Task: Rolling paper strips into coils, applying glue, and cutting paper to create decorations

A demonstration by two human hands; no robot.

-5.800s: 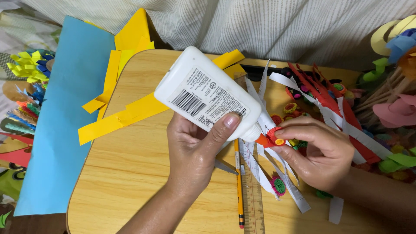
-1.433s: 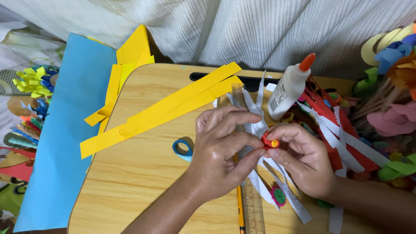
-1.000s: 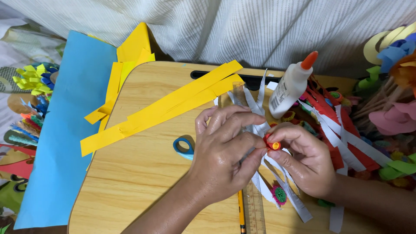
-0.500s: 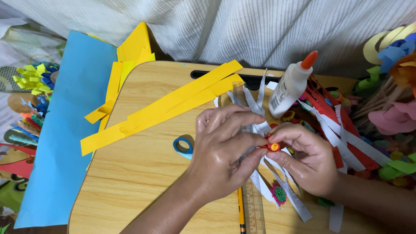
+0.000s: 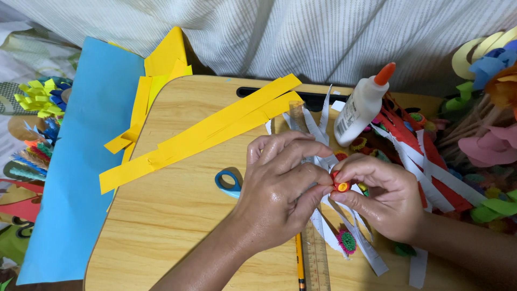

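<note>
A small rolled paper coil (image 5: pixel 341 186), red outside with a yellow centre, is pinched between both my hands over a wooden lap table (image 5: pixel 177 215). My left hand (image 5: pixel 277 188) presses its fingertips on the coil from the left. My right hand (image 5: pixel 379 194) holds the coil from the right and below. A white glue bottle (image 5: pixel 360 108) with an orange cap stands just behind my hands. Long yellow paper strips (image 5: pixel 210 132) lie across the table to the left. Blue scissor handles (image 5: pixel 229 183) show beside my left hand.
White and red paper strips (image 5: pixel 425 167) are piled at the right. A clear ruler (image 5: pixel 318 258) and a pencil (image 5: pixel 299 264) lie near the front edge. A blue paper sheet (image 5: pixel 81 161) lies at the left; paper flowers (image 5: pixel 484 145) crowd the right.
The glue bottle, earlier held in my left hand over the coil, now stands on the table. Both hands have closed on the coil and have barely moved in the last second.
</note>
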